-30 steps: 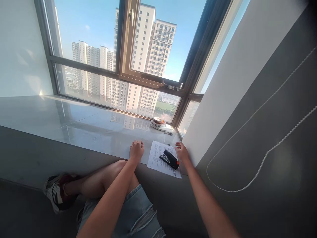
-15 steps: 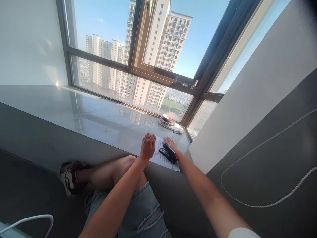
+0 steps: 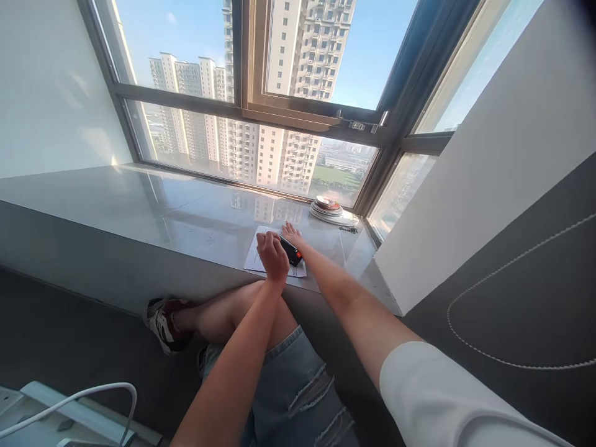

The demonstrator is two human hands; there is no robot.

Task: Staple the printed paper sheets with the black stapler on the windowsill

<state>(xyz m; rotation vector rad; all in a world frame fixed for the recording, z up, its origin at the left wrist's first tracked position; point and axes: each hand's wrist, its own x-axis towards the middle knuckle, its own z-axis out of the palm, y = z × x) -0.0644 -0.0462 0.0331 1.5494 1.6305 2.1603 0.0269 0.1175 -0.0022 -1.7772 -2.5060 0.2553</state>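
Observation:
A black stapler (image 3: 293,254) with an orange-red mark at its near end lies on printed paper (image 3: 254,259) on the windowsill. My left hand (image 3: 274,253) is closed in a fist over the paper, overlapping the stapler's left end. Whether the fist touches the stapler I cannot tell, and no object shows in its fingers. My right hand (image 3: 291,232) lies flat with fingers stretched out at the paper's far edge, just beyond the stapler. Part of the stapler and the middle of the sheet are hidden behind the fist.
A stack of plates (image 3: 326,208) stands by the window, with a small dark item (image 3: 349,229) before it. The glossy sill (image 3: 195,217) runs left. A white cable (image 3: 107,386) loops at lower left. A bead cord (image 3: 503,362) hangs at right.
My view has shifted. The paper and stapler have moved left along the sill with my right hand. My left fist has gone from beside the stapler to overlapping its left end.

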